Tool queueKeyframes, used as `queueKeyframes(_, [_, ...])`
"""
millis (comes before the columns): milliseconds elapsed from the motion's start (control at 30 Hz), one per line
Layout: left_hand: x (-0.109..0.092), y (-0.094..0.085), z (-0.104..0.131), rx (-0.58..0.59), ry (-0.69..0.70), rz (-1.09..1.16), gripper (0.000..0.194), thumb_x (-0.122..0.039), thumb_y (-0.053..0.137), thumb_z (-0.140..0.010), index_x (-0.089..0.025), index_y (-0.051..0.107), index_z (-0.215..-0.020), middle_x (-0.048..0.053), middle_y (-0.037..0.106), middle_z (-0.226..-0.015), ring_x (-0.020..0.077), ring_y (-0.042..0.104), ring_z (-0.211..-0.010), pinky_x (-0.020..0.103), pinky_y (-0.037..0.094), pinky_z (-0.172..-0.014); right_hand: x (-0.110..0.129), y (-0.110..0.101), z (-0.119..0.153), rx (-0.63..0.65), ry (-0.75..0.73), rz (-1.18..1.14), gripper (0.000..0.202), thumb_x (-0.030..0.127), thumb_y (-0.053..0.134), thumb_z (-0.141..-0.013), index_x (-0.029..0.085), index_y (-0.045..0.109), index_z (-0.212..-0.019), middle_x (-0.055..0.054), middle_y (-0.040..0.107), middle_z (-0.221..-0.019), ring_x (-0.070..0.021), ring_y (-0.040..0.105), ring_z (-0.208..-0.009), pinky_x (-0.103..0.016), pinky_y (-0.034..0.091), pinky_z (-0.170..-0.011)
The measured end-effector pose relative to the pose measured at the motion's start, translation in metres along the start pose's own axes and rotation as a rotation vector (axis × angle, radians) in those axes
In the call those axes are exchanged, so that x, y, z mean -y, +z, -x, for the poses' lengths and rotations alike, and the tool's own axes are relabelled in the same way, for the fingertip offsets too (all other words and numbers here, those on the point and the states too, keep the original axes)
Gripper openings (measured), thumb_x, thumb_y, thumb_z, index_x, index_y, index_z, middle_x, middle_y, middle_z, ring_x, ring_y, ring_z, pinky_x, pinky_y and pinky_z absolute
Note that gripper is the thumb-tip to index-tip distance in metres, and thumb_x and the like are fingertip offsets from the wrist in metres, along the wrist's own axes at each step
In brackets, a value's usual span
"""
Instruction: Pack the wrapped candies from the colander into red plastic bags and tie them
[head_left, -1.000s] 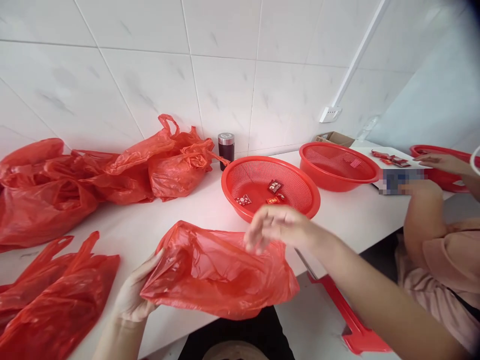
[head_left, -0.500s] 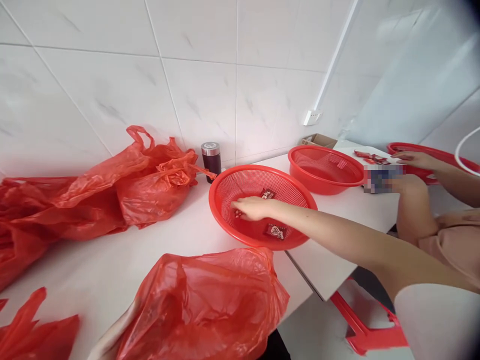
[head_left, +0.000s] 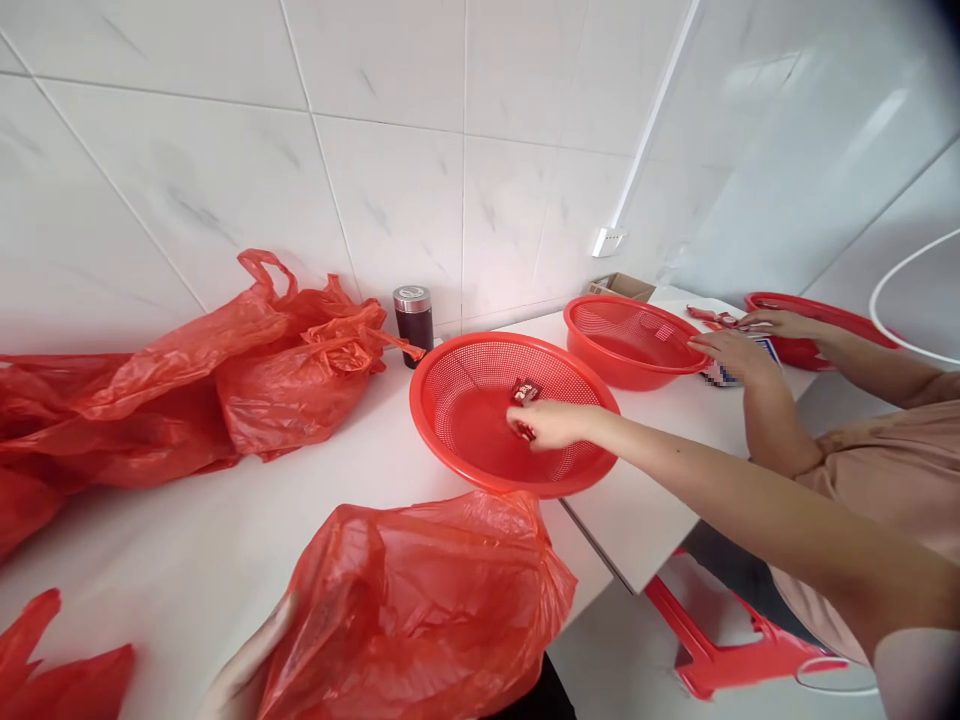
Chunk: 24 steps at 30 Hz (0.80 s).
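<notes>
My left hand grips the side of a red plastic bag, which hangs with its mouth spread in front of me. My right hand reaches inside a red mesh basket, its fingers closed on small dark-red snack packets, mostly hidden by the fingers. Another snack packet lies in the basket just beyond that hand.
Filled red bags lie along the wall at left, beside a dark flask. A second red basket stands farther right. A co-worker's hands are near it. A red stool is below the table.
My right hand has moved rightward within the basket, and the packet formerly seen near its front no longer lies there. The co-worker's nearer hand has come to the second basket's rim.
</notes>
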<state>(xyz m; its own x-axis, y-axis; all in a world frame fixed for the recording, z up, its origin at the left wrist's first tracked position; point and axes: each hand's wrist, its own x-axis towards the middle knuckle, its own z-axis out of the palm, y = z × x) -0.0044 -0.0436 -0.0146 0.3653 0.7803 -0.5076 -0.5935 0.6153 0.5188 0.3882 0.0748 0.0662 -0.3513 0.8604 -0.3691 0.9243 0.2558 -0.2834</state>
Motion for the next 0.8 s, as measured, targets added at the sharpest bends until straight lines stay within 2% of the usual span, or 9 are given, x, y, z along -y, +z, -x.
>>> queueKeyframes(100, [0.001, 0.006, 0.008, -0.028, 0.042, -0.046, 0.055, -0.018, 0.076, -0.072, -0.03, 0.065, -0.124, 0.003, 0.078, -0.099, 0.0308, 0.072, -0.095, 0.03, 0.063, -0.074, 0.042, -0.028, 0.019, -0.126, -0.093, -0.193, 0.028, 0.027, 0.05, -0.085, 0.026, 0.038, -0.11, -0.001, 0.059, -0.099, -0.012, 0.059, -0.073, -0.023, 0.044, -0.062])
queueKeyframes(167, [0.004, 0.012, 0.012, -0.017, 0.051, -0.077, 0.06, -0.023, 0.075, -0.073, -0.032, 0.059, -0.131, 0.004, 0.077, -0.102, 0.031, 0.071, -0.098, 0.03, 0.063, -0.074, 0.083, -0.03, 0.036, -0.133, -0.256, -0.479, 0.032, 0.032, 0.049, -0.087, 0.028, 0.034, -0.115, 0.001, 0.06, -0.093, -0.0106, 0.059, -0.066, -0.022, 0.045, -0.057])
queueKeyframes(233, [0.006, 0.017, 0.016, -0.01, 0.063, -0.106, 0.064, -0.027, 0.075, -0.074, -0.033, 0.055, -0.134, 0.005, 0.077, -0.103, 0.0314, 0.07, -0.101, 0.032, 0.062, -0.075, 0.124, -0.013, 0.049, -0.028, -0.39, -0.495, 0.034, 0.034, 0.058, -0.081, 0.027, 0.039, -0.109, 0.003, 0.063, -0.087, -0.012, 0.06, -0.068, -0.02, 0.044, -0.054])
queueKeyframes(367, [0.007, 0.021, 0.022, -0.052, 0.094, -0.156, 0.071, -0.025, 0.076, -0.071, -0.034, 0.051, -0.137, 0.004, 0.077, -0.104, 0.0313, 0.07, -0.1, 0.034, 0.061, -0.077, 0.168, 0.05, 0.043, -0.036, -0.443, 0.055, 0.033, 0.016, 0.055, -0.076, 0.02, 0.05, -0.108, -0.006, 0.068, -0.088, -0.019, 0.063, -0.066, -0.025, 0.034, -0.043])
queueKeyframes(467, [0.005, 0.016, 0.025, -0.084, 0.109, -0.166, 0.076, -0.022, 0.077, -0.069, -0.034, 0.049, -0.139, 0.004, 0.076, -0.104, 0.0306, 0.071, -0.097, 0.034, 0.062, -0.076, 0.168, 0.081, 0.032, -0.074, -0.394, 0.298, 0.036, 0.013, 0.056, -0.077, 0.014, 0.054, -0.113, -0.012, 0.07, -0.087, -0.0244, 0.065, -0.068, -0.03, 0.033, -0.044])
queueKeyframes(533, [0.004, 0.01, 0.025, -0.094, 0.107, -0.152, 0.077, -0.022, 0.077, -0.069, -0.035, 0.048, -0.139, 0.004, 0.077, -0.104, 0.0301, 0.072, -0.094, 0.035, 0.062, -0.076, 0.162, 0.081, 0.033, -0.063, -0.348, 0.29, 0.037, 0.023, 0.062, -0.08, 0.013, 0.055, -0.115, -0.012, 0.07, -0.085, -0.0258, 0.066, -0.07, -0.03, 0.037, -0.046])
queueKeyframes(633, [0.002, 0.005, 0.025, -0.108, 0.092, -0.118, 0.076, -0.023, 0.078, -0.069, -0.036, 0.049, -0.138, 0.003, 0.077, -0.102, 0.03, 0.072, -0.093, 0.035, 0.062, -0.076, 0.152, 0.052, 0.045, -0.088, -0.391, 0.03, 0.035, 0.041, 0.063, -0.084, 0.019, 0.058, -0.111, -0.007, 0.071, -0.089, -0.0226, 0.067, -0.076, -0.028, 0.044, -0.055])
queueKeyframes(700, [0.002, 0.006, 0.024, -0.115, 0.091, -0.102, 0.075, -0.022, 0.078, -0.069, -0.036, 0.05, -0.138, 0.003, 0.078, -0.1, 0.0298, 0.072, -0.092, 0.034, 0.061, -0.077, 0.137, 0.021, 0.046, -0.188, -0.405, -0.208, 0.028, 0.042, 0.057, -0.088, 0.024, 0.058, -0.11, -0.002, 0.07, -0.094, -0.0172, 0.066, -0.081, -0.026, 0.047, -0.065])
queueKeyframes(800, [0.001, 0.011, 0.023, -0.113, 0.105, -0.094, 0.075, -0.02, 0.078, -0.069, -0.035, 0.051, -0.137, 0.002, 0.078, -0.097, 0.0279, 0.073, -0.091, 0.033, 0.061, -0.08, 0.088, -0.022, 0.025, -0.383, -0.215, -0.216, 0.03, 0.036, 0.055, -0.089, 0.027, 0.055, -0.118, -0.003, 0.066, -0.108, -0.0178, 0.063, -0.097, -0.029, 0.047, -0.081])
